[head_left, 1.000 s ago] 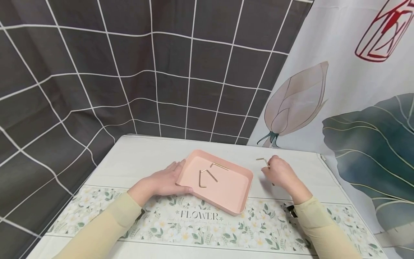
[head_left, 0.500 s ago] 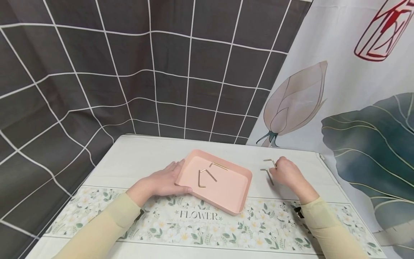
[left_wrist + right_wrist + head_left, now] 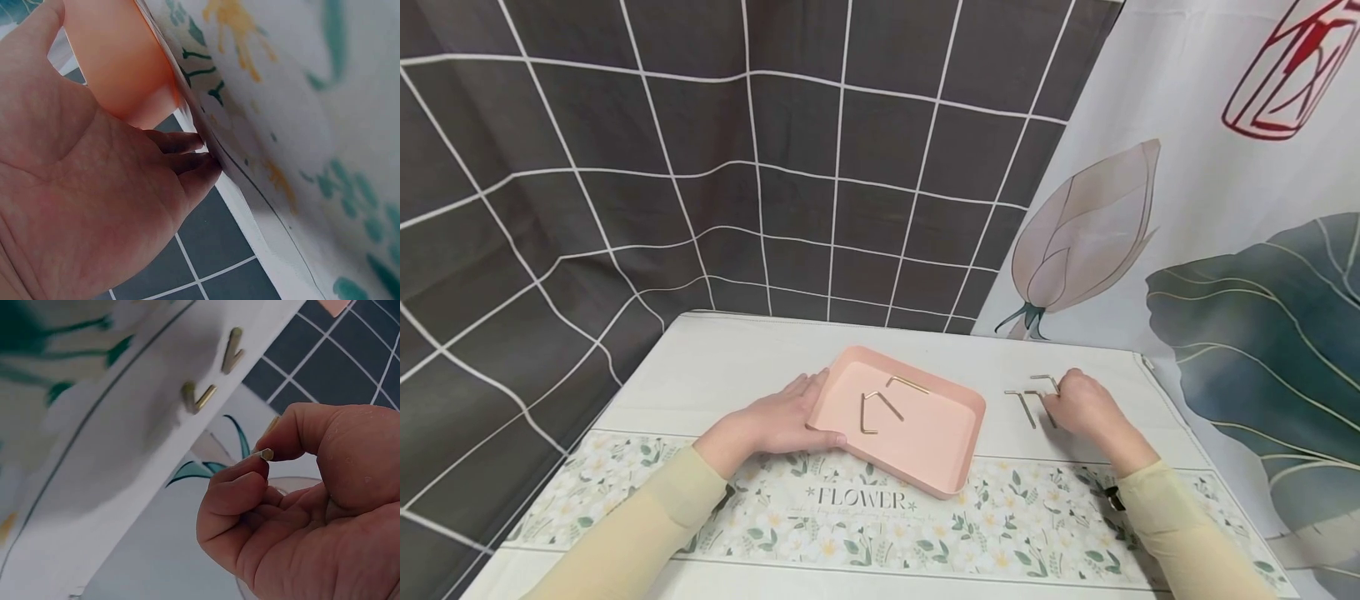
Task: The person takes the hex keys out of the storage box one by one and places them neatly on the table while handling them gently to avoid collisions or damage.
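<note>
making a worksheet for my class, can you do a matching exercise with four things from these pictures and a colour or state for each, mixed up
Things:
1. left hand
2. right hand
3. pink tray
4. checked backdrop

Colour or state:
A. pinches a hex key
B. dark grey with white lines
C. rests against the pink tray
D. has three more hex keys lying in it

Pairs: 1-C, 2-A, 3-D, 4-B

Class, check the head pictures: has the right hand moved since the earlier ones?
Yes: in the head view, the right hand has moved rightward, farther from the printed FLOWER lettering.
</note>
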`<state>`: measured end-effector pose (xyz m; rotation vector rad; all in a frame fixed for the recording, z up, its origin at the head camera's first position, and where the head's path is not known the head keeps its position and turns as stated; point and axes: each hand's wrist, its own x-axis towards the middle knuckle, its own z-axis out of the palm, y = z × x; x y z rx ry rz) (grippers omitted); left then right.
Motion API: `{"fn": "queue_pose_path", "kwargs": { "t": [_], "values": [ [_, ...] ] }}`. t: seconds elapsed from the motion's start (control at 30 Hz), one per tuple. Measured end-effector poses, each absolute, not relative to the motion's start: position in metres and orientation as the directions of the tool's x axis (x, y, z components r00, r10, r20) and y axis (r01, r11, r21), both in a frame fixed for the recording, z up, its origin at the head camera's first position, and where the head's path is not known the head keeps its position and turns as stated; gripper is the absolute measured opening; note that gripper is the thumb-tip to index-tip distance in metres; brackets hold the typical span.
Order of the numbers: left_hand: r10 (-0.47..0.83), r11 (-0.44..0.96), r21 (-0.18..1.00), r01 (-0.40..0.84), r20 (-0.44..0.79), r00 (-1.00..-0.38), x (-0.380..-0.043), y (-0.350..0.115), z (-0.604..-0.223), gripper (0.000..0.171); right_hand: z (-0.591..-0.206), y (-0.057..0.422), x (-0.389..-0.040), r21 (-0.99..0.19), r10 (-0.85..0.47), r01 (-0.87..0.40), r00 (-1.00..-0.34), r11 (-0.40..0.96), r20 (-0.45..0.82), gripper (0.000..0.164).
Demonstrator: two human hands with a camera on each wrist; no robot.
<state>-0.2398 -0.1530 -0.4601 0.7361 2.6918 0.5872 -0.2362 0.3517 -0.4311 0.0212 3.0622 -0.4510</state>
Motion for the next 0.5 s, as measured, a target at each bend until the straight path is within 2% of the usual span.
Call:
{"fn": "queue_pose_path", "kwargs": {
  "t": [0.5],
  "values": [
    [0.537,0.790,0.447,0.420,-0.172,-0.826,-0.240,-0.153,-0.458,0.132,-0.440,0.376,-0.237,-0.242,0.027,0.050,-0.995,0.969,-0.095,0.023]
  ]
}}
